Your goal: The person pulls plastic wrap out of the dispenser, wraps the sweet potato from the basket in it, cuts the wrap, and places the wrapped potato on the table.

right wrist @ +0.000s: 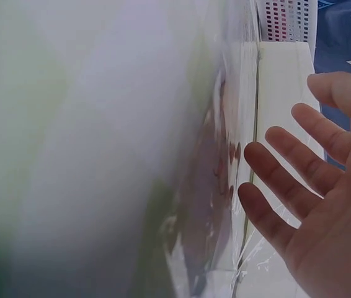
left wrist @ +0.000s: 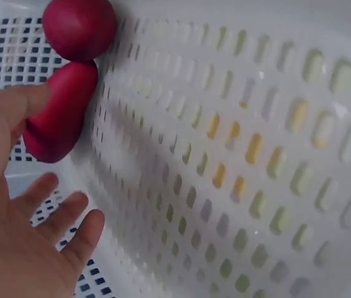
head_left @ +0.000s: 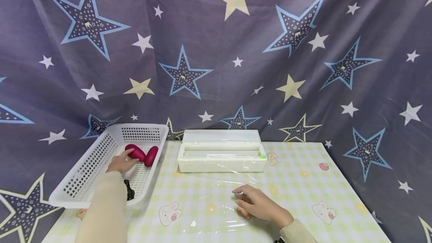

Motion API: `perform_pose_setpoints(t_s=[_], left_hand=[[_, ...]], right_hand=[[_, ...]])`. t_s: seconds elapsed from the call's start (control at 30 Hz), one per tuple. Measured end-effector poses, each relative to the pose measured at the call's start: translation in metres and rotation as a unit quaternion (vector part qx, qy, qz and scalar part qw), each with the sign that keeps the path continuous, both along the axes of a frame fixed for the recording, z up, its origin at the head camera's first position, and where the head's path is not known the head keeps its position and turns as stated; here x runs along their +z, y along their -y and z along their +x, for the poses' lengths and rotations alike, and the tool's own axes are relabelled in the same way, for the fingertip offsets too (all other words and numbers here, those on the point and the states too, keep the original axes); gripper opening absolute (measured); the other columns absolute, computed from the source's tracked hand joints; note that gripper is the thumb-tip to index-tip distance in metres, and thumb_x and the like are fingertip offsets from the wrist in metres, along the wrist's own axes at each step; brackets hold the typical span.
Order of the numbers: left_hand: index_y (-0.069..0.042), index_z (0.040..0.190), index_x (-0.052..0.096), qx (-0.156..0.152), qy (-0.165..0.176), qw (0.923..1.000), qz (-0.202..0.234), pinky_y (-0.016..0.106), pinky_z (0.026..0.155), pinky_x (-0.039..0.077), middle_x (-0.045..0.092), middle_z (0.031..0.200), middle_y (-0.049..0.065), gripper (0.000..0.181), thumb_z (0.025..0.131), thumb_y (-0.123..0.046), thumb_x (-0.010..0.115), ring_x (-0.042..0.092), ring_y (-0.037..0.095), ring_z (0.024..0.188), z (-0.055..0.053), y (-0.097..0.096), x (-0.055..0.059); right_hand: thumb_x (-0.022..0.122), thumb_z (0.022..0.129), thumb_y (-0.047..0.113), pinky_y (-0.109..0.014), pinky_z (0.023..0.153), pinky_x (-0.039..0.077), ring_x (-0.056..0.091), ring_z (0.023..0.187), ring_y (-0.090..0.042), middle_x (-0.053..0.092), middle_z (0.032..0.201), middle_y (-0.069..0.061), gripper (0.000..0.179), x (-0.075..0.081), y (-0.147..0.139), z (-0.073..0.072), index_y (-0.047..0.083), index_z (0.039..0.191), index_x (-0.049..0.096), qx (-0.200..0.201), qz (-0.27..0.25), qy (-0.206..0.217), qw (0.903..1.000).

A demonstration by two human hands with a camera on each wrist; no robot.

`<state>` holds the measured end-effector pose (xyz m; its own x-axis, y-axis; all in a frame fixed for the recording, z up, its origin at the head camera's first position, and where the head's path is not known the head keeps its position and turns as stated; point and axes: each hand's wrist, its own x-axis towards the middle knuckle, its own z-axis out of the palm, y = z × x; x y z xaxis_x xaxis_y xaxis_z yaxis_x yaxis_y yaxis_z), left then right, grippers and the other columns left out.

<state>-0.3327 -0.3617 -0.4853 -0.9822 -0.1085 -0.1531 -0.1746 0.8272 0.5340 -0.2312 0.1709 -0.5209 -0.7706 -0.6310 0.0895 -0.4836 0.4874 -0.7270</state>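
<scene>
Two magenta, oblong vegetables, like red-skinned sweet potatoes, lie in a white perforated plastic basket (head_left: 79,171). My left hand (head_left: 123,163) reaches inside and pinches the left sweet potato (left wrist: 61,115) near one end. The other sweet potato (head_left: 151,156) touches it. In the left wrist view, three fingers stay spread, clear of it. A clear sheet of cling film (head_left: 216,194) stretches over the table from a white cling film dispenser (head_left: 221,165), whose lid is raised. My right hand (head_left: 258,202) is held low over the film with fingers apart, holding nothing.
A black object (head_left: 129,190) shows beside my left forearm, partly hidden. The dispenser carries a green slider (head_left: 262,156) at its right end. A checked tablecloth (head_left: 303,183) with cartoon prints covers the table, and a star-patterned curtain (head_left: 216,48) hangs behind.
</scene>
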Motion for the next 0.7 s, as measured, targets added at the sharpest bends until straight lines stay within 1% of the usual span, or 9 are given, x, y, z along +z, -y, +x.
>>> perform_pose_setpoints(t_s=[0.1,0.2,0.3,0.37,0.43,0.47,0.53,0.63,0.7], left_hand=[[-0.001,0.152,0.029,-0.014,-0.006,0.9999,0.000,0.068,0.101,0.037,0.020,0.146,0.047,0.071,0.098,-0.041,0.053,0.023,0.062,0.133,0.001,-0.007,0.004],[0.001,0.151,0.030,-0.023,-0.010,0.9997,0.006,0.067,0.103,0.036,0.022,0.146,0.047,0.070,0.099,-0.039,0.053,0.025,0.062,0.133,0.002,-0.013,0.007],[0.004,0.149,0.032,-0.029,-0.027,0.9992,0.006,0.064,0.101,0.040,0.035,0.140,0.044,0.068,0.099,-0.036,0.054,0.037,0.059,0.127,0.003,-0.016,0.009],[0.004,0.148,0.034,-0.033,-0.039,0.9987,0.006,0.062,0.098,0.043,0.045,0.133,0.042,0.065,0.099,-0.034,0.054,0.045,0.056,0.122,0.003,-0.018,0.009],[0.004,0.147,0.036,-0.035,-0.052,0.9980,0.002,0.061,0.095,0.045,0.052,0.125,0.040,0.062,0.099,-0.032,0.053,0.051,0.054,0.115,0.001,-0.019,0.009],[0.004,0.147,0.037,-0.039,-0.057,0.9976,-0.004,0.061,0.095,0.045,0.053,0.125,0.040,0.061,0.099,-0.030,0.052,0.051,0.055,0.115,0.000,-0.019,0.009],[0.003,0.147,0.037,-0.042,-0.054,0.9975,-0.020,0.062,0.096,0.044,0.049,0.130,0.042,0.059,0.099,-0.029,0.049,0.050,0.057,0.117,-0.004,-0.020,0.007],[0.001,0.151,0.033,-0.046,-0.028,0.9975,-0.046,0.064,0.101,0.040,0.037,0.141,0.043,0.059,0.101,-0.029,0.044,0.042,0.061,0.124,-0.009,-0.022,0.006],[0.001,0.152,0.030,-0.045,-0.001,0.9974,-0.056,0.065,0.105,0.036,0.031,0.145,0.043,0.060,0.102,-0.030,0.041,0.036,0.062,0.128,-0.011,-0.024,0.007]], right_hand=[[0.055,0.104,0.033,-0.035,0.093,0.053,0.061,0.108,-0.016,0.059,0.133,-0.007,0.040,0.000,0.000,0.000,0.006,0.134,0.057,0.000,-0.003,0.001,1.0000],[0.054,0.105,0.032,-0.035,0.093,0.053,0.062,0.110,-0.020,0.059,0.133,-0.008,0.040,-0.001,-0.001,0.000,0.005,0.134,0.057,0.000,-0.007,0.002,1.0000],[0.055,0.105,0.033,-0.035,0.093,0.052,0.061,0.110,-0.018,0.059,0.133,-0.007,0.041,-0.001,-0.002,0.000,0.005,0.134,0.057,-0.004,-0.006,0.002,1.0000],[0.055,0.104,0.034,-0.033,0.092,0.053,0.062,0.106,-0.014,0.060,0.131,-0.007,0.042,-0.002,-0.003,0.000,0.005,0.134,0.057,-0.007,-0.006,0.005,0.9999],[0.055,0.104,0.034,-0.031,0.090,0.053,0.061,0.102,-0.009,0.061,0.129,-0.007,0.042,-0.003,-0.003,0.000,0.005,0.134,0.057,-0.007,-0.008,0.008,0.9999],[0.055,0.104,0.035,-0.030,0.090,0.053,0.061,0.100,-0.008,0.061,0.127,-0.007,0.042,-0.003,-0.004,0.001,0.005,0.134,0.057,-0.006,-0.010,0.009,0.9999],[0.055,0.104,0.034,-0.030,0.089,0.053,0.061,0.098,-0.006,0.062,0.125,-0.007,0.042,-0.003,-0.004,0.001,0.005,0.133,0.057,-0.005,-0.013,0.011,0.9998],[0.055,0.104,0.034,-0.030,0.090,0.053,0.061,0.098,-0.006,0.062,0.124,-0.007,0.041,-0.004,-0.004,0.001,0.005,0.133,0.057,-0.005,-0.016,0.010,0.9998],[0.055,0.104,0.034,-0.030,0.090,0.053,0.061,0.098,-0.007,0.062,0.124,-0.007,0.041,-0.004,-0.004,0.001,0.005,0.133,0.057,-0.006,-0.018,0.010,0.9998]])
